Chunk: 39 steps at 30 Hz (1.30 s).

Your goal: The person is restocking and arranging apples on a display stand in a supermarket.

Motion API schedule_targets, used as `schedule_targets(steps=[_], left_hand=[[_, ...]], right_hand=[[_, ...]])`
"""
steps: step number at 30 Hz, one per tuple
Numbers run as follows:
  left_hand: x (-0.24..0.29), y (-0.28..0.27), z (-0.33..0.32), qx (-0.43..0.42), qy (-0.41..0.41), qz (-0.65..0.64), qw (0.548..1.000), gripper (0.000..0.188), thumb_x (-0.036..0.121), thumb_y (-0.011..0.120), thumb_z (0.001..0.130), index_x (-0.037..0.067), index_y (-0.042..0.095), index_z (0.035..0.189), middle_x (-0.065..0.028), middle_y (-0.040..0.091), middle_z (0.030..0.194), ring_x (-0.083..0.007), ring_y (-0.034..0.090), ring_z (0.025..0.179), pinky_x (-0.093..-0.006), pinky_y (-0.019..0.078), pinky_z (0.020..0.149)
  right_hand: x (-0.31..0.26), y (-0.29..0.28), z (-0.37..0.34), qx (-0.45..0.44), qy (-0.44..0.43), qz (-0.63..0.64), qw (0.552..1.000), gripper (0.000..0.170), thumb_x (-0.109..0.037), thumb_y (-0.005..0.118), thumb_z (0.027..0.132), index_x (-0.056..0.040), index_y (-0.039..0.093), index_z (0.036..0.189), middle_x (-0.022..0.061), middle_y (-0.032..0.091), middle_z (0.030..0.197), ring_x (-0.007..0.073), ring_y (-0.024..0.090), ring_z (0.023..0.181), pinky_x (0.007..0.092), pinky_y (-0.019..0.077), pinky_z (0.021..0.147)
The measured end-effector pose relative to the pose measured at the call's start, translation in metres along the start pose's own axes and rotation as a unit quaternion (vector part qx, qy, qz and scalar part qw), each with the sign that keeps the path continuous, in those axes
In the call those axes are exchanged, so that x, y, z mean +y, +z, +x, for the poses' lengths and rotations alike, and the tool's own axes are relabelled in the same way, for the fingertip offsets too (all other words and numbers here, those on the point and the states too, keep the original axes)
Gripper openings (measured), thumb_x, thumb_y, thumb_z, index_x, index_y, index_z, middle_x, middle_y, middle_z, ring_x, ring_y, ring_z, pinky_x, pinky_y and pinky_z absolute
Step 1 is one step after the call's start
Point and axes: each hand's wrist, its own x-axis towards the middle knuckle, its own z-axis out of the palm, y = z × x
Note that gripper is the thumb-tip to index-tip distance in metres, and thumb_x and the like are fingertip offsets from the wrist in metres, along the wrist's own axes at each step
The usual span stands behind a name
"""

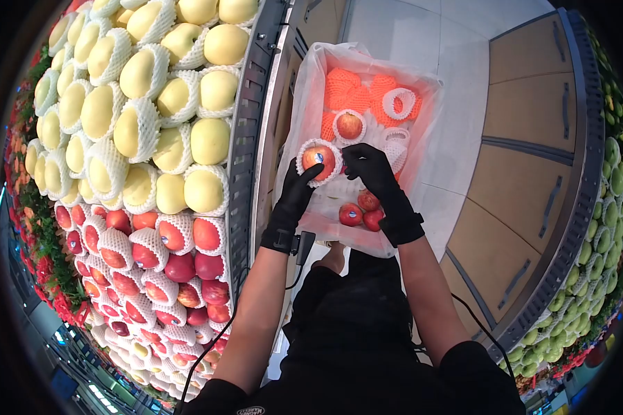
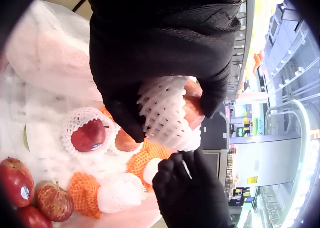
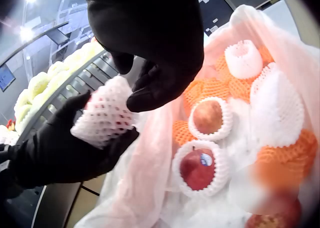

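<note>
In the head view my left hand (image 1: 298, 190) grips an apple (image 1: 313, 156) wrapped in a white foam net (image 1: 336, 162), its thumb across the apple's front by a blue sticker. The left wrist view shows the thumb and fingers around opposite sides of the net (image 2: 165, 108), with red-orange skin bare at one end. Close beside it is my right hand (image 1: 374, 173), its fingers loosely bent. Seen from the right wrist, a fingertip (image 3: 137, 102) overlaps the net's edge, while nothing shows between thumb and fingers. Both hands wear black gloves.
Below the hands stands a crate with a translucent liner (image 1: 422, 86). Inside lie orange foam nets (image 1: 342, 86), netted apples (image 3: 197, 169) and several bare apples (image 1: 351, 214). A fruit display (image 1: 211, 187) rises on the left; wooden cabinets (image 1: 526, 111) line the right.
</note>
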Motion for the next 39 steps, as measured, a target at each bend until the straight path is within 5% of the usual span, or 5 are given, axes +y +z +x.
schedule_targets(steps=[5, 20, 32, 36, 39], left_hand=[[0.001, -0.02, -0.01, -0.028, 0.008, -0.055, 0.998, 0.058, 0.015, 0.066, 0.088, 0.002, 0.039, 0.138, -0.0145, 0.053, 0.129, -0.0283, 0.055, 0.119, -0.0446, 0.0485, 0.101], [0.024, 0.0, -0.071, 0.052, 0.128, 0.064, 0.988, 0.068, 0.014, 0.077, 0.079, 0.004, 0.042, 0.136, -0.01, 0.051, 0.129, -0.0211, 0.049, 0.122, -0.0337, 0.0411, 0.104], [0.062, 0.002, -0.156, 0.02, 0.171, -0.078, 0.982, 0.066, 0.013, 0.074, 0.08, 0.009, 0.041, 0.137, -0.0094, 0.048, 0.13, -0.023, 0.05, 0.121, -0.038, 0.051, 0.095], [0.081, 0.002, -0.194, -0.007, 0.172, -0.167, 0.971, 0.066, 0.015, 0.073, 0.081, 0.011, 0.04, 0.138, -0.0119, 0.046, 0.131, -0.0303, 0.054, 0.117, -0.0466, 0.0625, 0.07], [0.088, -0.007, -0.208, 0.046, 0.299, -0.008, 0.953, 0.059, 0.026, 0.067, 0.086, 0.008, 0.043, 0.138, -0.0089, 0.05, 0.132, -0.0218, 0.048, 0.123, -0.038, 0.0439, 0.102]], right_hand=[[0.062, -0.029, 0.048, 0.119, -0.246, -0.324, 0.906, 0.055, -0.011, 0.074, 0.073, -0.0073, 0.056, 0.125, 0.0166, 0.059, 0.114, 0.0319, 0.062, 0.099, 0.0457, 0.0519, 0.082], [0.037, 0.009, 0.111, 0.081, -0.148, -0.52, 0.838, 0.084, -0.002, 0.075, 0.065, -0.0092, 0.036, 0.139, 0.0218, 0.045, 0.12, 0.0451, 0.06, 0.099, 0.0481, 0.053, 0.081], [0.034, -0.004, 0.056, 0.233, -0.219, -0.36, 0.877, 0.084, -0.016, 0.085, 0.059, -0.0007, 0.039, 0.128, 0.0229, 0.053, 0.117, 0.0344, 0.056, 0.105, 0.042, 0.0492, 0.086], [-0.002, 0.005, 0.001, 0.084, -0.002, 0.052, 0.995, 0.082, -0.014, 0.078, 0.071, -0.0125, 0.031, 0.139, 0.0204, 0.048, 0.125, 0.0383, 0.059, 0.103, 0.0461, 0.0588, 0.073], [-0.009, 0.017, -0.022, -0.012, -0.06, 0.147, 0.987, 0.07, -0.008, 0.068, 0.083, -0.0126, 0.028, 0.14, 0.0205, 0.043, 0.13, 0.0384, 0.058, 0.108, 0.0472, 0.0601, 0.077]])
